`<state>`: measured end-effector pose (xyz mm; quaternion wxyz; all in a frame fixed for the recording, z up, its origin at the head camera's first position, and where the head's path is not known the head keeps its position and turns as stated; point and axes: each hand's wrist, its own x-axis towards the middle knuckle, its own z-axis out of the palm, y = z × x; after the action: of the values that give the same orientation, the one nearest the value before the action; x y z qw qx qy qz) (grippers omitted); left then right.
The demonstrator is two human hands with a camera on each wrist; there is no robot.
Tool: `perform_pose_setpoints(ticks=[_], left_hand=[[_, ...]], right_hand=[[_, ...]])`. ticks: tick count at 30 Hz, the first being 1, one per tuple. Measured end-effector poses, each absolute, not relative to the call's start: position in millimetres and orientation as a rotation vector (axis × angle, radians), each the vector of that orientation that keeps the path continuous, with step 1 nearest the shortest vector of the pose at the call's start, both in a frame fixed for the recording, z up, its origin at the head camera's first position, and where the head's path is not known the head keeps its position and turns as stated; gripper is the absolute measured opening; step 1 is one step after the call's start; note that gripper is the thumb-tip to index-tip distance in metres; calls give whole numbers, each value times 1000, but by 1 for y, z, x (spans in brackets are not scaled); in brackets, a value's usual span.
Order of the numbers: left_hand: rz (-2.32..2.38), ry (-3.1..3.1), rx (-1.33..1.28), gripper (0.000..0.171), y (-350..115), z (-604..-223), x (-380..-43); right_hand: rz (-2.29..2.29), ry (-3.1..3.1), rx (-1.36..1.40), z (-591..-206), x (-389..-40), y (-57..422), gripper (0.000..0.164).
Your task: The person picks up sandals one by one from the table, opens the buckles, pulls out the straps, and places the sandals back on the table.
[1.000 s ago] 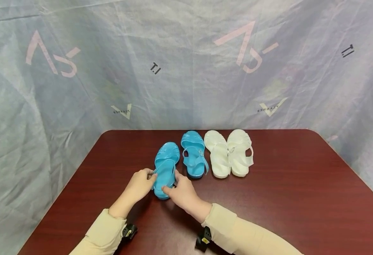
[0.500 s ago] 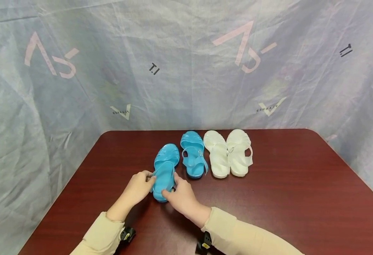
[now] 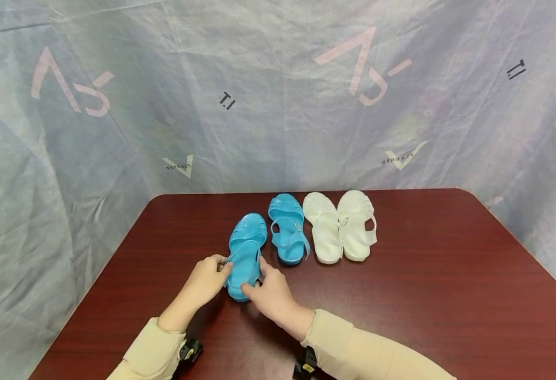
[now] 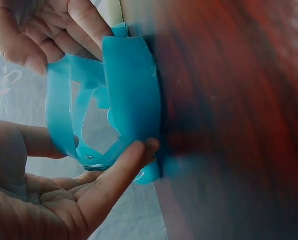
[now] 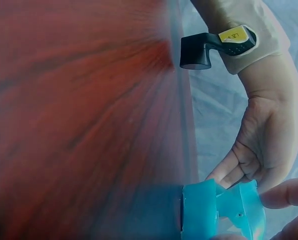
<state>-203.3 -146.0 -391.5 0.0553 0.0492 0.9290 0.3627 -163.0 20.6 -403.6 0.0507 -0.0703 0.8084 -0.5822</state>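
Both hands are on one blue jelly sandal (image 3: 246, 258), left of its mate, with its toe pointing to the table's far side. My left hand (image 3: 205, 279) holds it by the left side near the heel; in the left wrist view its thumb is at the strap and a finger lies along the sole's edge. My right hand (image 3: 274, 295) grips the right side, thumb over the heel strap (image 4: 59, 110) and fingers along the side. The sole sits close over the table. The matching blue sandal (image 3: 288, 227) stands just to the right, its toe near the far edge.
Beside the second blue sandal stand two white sandals, one on the left (image 3: 327, 237) and one on the right (image 3: 355, 227), close together. All are on a dark red-brown table (image 3: 425, 295). A grey printed cloth (image 3: 268, 68) hangs behind it. Each wrist wears a black camera (image 5: 196, 52).
Over the first half second, the held sandal and both hands shift slightly toward me; since then they stay nearly still. The other sandals keep their places.
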Motion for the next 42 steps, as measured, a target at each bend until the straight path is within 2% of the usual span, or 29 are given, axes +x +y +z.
perform_pose_setpoints(ticks=[20, 28, 35, 42], left_hand=[[1096, 2811, 132, 38, -148, -394, -198], [1310, 2599, 95, 43, -158, -394, -198], [1400, 2453, 114, 54, -165, -394, -193], [1418, 2457, 109, 52, -169, -391, -189]], right_hand=[[-1786, 2459, -233, -406, -155, 22, 78], [-1833, 2429, -230, -406, -158, 24, 76], [-1691, 2529, -233, -400, -166, 26, 85], [-1584, 2593, -290, -388, -176, 25, 90]])
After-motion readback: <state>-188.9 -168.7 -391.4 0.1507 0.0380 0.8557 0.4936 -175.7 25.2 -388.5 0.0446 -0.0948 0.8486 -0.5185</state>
